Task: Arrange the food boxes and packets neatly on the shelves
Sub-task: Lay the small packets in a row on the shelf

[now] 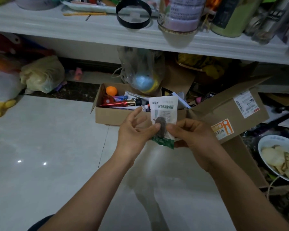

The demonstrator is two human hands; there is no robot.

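A white food packet (pixel 163 112) with a green bottom edge and a dark lump inside is held upright in front of me, above the floor. My left hand (pixel 135 130) pinches its lower left side with the thumb, the other fingers loosely spread. On the packet's lower right edge, my right hand (pixel 192 134) grips it with curled fingers. Behind the packet an open cardboard box (pixel 107 114) holds an orange, tubes and small packets. The white shelf (pixel 90 30) runs across the top, crowded with jars, a bowl and a black ring.
A larger cardboard box (pixel 232 112) with shipping labels lies tilted to the right. A plate of food (pixel 280 157) sits at the far right. Plastic bags (pixel 42 74) and plush toys (pixel 0 90) lie under the shelf at left. A netted bag (pixel 140 70) hangs below the shelf edge.
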